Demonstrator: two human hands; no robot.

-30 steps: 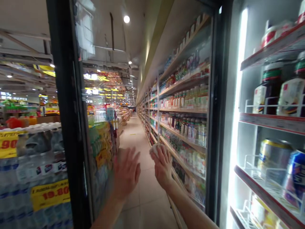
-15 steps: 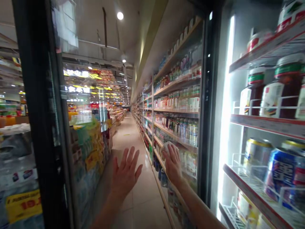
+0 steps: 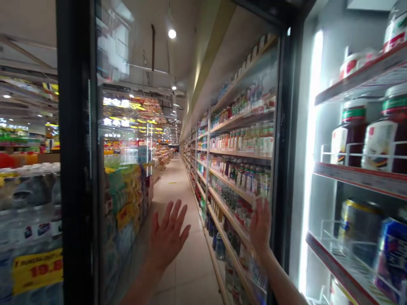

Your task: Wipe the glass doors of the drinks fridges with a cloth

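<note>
Head view: left hand (image 3: 170,235) is holding its fingers apart at the glass door (image 3: 76,127); right hand (image 3: 260,226) is blurring, grip cannot be told; yellow label (image 3: 38,271) is reading "19.8".

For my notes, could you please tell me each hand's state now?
Left hand: open, spread wide.
Right hand: extended but blurred; whether it holds anything cannot be told.

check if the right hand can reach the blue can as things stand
Probably yes: the cooler stands open beside the right hand, with only a low wire rail before the blue can.
</note>
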